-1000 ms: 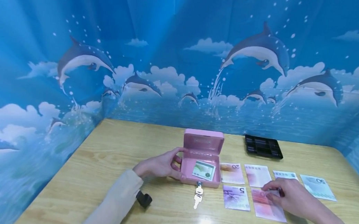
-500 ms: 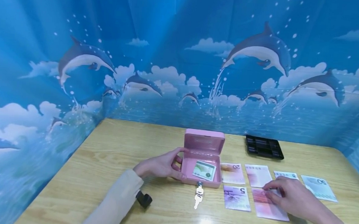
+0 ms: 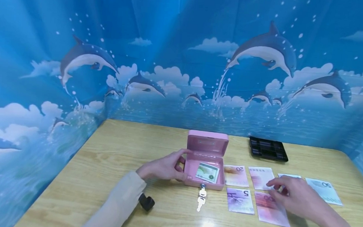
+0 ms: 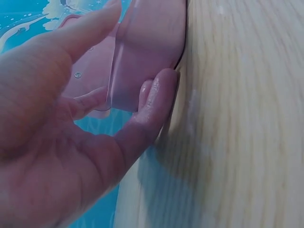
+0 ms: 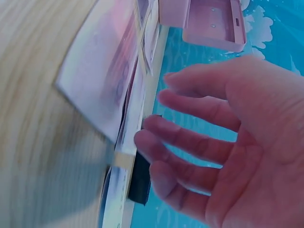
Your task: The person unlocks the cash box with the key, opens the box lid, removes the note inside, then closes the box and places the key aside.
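A pink cash box [image 3: 207, 145] stands on the table with its lid up. Inside it lies a green banknote [image 3: 208, 172], and keys [image 3: 201, 199] hang from its front lock. My left hand [image 3: 165, 167] grips the left side of the box, thumb at the front corner. In the left wrist view its fingertips touch the box's side wall [image 4: 147, 42]. My right hand [image 3: 302, 197] hovers over a red banknote [image 3: 273, 213], partly covering it. Seen from the right wrist, its fingers [image 5: 190, 137] are loosely bent, apart from the note, with nothing between them.
Right of the box lie a 20 note [image 3: 236, 175], a pale pink note [image 3: 260, 177], a purple 5 note [image 3: 240, 201], a 50 note [image 3: 324, 191] and another note [image 3: 289, 176], mostly hidden by my hand. A black compartment tray [image 3: 269, 150] lies behind them.
My right fingertips, which were on the red banknote, have come up off it and stand slightly farther back. That note has turned a little. The left hand stays on the box.
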A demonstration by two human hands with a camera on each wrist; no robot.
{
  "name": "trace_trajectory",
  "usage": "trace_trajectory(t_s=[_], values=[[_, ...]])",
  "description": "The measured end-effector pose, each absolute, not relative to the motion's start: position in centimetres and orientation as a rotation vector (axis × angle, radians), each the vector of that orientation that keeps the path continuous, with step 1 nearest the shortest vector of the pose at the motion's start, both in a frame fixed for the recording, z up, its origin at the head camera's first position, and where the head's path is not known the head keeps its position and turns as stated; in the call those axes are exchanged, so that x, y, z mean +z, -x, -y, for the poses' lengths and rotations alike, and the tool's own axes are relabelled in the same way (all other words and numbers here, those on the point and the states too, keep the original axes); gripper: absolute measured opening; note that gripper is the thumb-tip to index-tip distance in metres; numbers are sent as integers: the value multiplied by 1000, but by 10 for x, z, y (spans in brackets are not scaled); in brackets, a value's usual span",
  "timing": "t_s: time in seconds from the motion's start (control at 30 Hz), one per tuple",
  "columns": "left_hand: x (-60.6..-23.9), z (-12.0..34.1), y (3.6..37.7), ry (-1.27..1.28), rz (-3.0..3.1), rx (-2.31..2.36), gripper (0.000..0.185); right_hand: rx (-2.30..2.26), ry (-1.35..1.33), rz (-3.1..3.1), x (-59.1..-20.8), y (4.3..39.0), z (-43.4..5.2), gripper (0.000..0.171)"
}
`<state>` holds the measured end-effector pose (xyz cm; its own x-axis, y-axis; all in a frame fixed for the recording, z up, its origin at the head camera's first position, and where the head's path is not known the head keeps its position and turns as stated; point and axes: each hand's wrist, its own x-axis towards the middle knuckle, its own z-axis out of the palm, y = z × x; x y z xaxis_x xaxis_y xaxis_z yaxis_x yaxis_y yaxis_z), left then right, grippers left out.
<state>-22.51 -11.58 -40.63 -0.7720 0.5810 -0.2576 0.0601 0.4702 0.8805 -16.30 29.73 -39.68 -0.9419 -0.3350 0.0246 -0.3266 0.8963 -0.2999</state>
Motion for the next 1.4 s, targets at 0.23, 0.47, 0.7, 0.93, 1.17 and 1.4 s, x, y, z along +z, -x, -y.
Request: trace_trajectory(t_s=[0.23,0.47,0.7,0.93,1.17,1.4], values=[[-405,112,225,-550,-2254,1211,106,-691,732,-3102,-395,164,-277,17],[-405,111,226,-565,-2299,1159,106,-895,866,-3072,-389,167,-249,22],[-405,112,227,-568,-2314,1139,106,-980,860,-2953,-384,171,-222,24],[-404,113,227,-568,-2311,1141,104,-1022,905,-2867,-389,181,-199,26],[-405,113,228,-570,-2305,1147,104,-1014,973,-2793,-398,195,-181,29],[-406,114,230,-546,-2246,1227,106,-895,922,-2810,-403,209,-167,32]])
